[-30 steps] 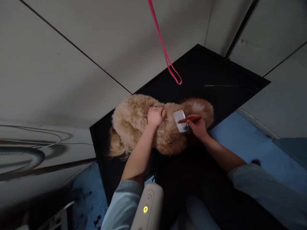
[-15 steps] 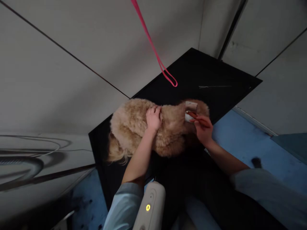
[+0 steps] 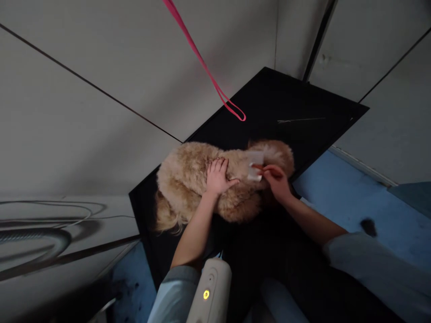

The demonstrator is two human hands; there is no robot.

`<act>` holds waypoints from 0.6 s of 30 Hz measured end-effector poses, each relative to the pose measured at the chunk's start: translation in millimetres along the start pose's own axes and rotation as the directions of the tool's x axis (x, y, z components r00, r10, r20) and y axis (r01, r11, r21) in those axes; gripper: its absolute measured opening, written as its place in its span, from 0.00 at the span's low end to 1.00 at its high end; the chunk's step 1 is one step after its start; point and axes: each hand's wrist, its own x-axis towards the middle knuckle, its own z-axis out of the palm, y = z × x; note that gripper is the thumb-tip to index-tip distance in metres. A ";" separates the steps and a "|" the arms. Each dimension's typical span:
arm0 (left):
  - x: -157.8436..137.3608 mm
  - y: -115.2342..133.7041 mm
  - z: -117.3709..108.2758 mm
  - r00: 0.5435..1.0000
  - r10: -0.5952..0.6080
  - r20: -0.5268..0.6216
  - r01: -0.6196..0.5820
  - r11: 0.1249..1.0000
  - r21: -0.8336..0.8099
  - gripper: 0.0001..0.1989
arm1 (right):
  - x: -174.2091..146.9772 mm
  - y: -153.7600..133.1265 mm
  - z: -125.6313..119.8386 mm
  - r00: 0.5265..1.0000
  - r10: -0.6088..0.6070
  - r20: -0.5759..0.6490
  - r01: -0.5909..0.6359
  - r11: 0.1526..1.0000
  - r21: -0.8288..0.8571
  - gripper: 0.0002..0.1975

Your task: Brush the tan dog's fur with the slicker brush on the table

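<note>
A curly tan dog [image 3: 237, 163] stretches rightward from the black rectangular table's [image 3: 286, 98] left edge, left hand [image 3: 217, 179] flat mid-body, right hand [image 3: 277, 181] gripping a brown-handled pale brush [image 3: 256, 167] farther right.

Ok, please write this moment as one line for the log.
left hand: on dog | right hand: holding brush at dog's fur | dog: on black table | pink strap: hanging

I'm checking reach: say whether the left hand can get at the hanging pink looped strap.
Probably yes: the left hand lies on the fluffy tan-furred animal, apparently holding nothing, and nothing visible blocks the pink looped strap; depth is uncertain.
</note>
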 end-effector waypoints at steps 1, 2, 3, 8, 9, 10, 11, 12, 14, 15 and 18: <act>-0.4 -2.0 -0.3 1.000 -0.004 0.004 0.004 1.000 0.006 0.47 | 1.8 -0.1 -1.4 0.992 -0.074 -0.104 0.072 0.997 -0.021 0.17; -0.3 -3.6 -0.5 1.000 -0.004 0.010 0.004 1.000 0.010 0.48 | 2.8 -0.2 -2.8 0.970 -0.158 -0.184 0.150 0.987 -0.056 0.16; 0.3 -4.8 -0.9 1.000 0.000 0.017 0.000 1.000 0.012 0.48 | 2.9 -0.2 -3.9 0.957 -0.216 -0.194 0.203 0.975 -0.089 0.15; 9.9 -6.6 -7.5 0.999 -0.014 0.036 0.014 1.000 0.008 0.35 | -1.9 2.7 -5.1 0.969 0.020 0.248 -0.010 0.999 -0.041 0.18; 12.7 -6.3 -9.2 0.999 -0.021 0.028 0.021 1.000 0.006 0.31 | -2.9 3.3 -6.3 0.976 0.032 0.214 -0.026 0.999 -0.034 0.18; 15.7 -5.9 -10.7 0.999 -0.027 0.020 0.027 1.000 0.003 0.28 | -4.1 3.6 -7.8 0.992 -0.001 0.129 0.007 0.999 -0.040 0.18; 19.0 -5.3 -12.1 0.999 -0.031 0.016 0.031 1.000 -0.001 0.25 | -5.9 3.7 -9.3 0.997 -0.067 0.033 0.069 0.995 -0.065 0.17; 22.5 -4.7 -13.2 0.999 -0.036 0.019 0.036 0.999 -0.007 0.23 | -8.1 3.7 -10.3 0.990 -0.139 -0.029 0.135 0.986 -0.101 0.16; 29.4 -3.8 -15.2 0.998 -0.051 0.038 0.052 0.999 -0.018 0.22 | -12.7 3.8 -10.3 0.981 -0.193 0.017 0.194 0.971 -0.141 0.16; 32.5 -3.6 -16.1 0.997 -0.063 0.049 0.064 0.998 -0.017 0.21 | -14.5 4.2 -9.6 0.982 -0.151 0.113 0.165 0.978 -0.126 0.16; 39.0 -3.2 -19.3 0.995 -0.079 0.068 0.080 0.997 0.002 0.21 | -16.2 6.2 -8.9 0.955 0.034 0.294 -0.024 0.999 -0.038 0.18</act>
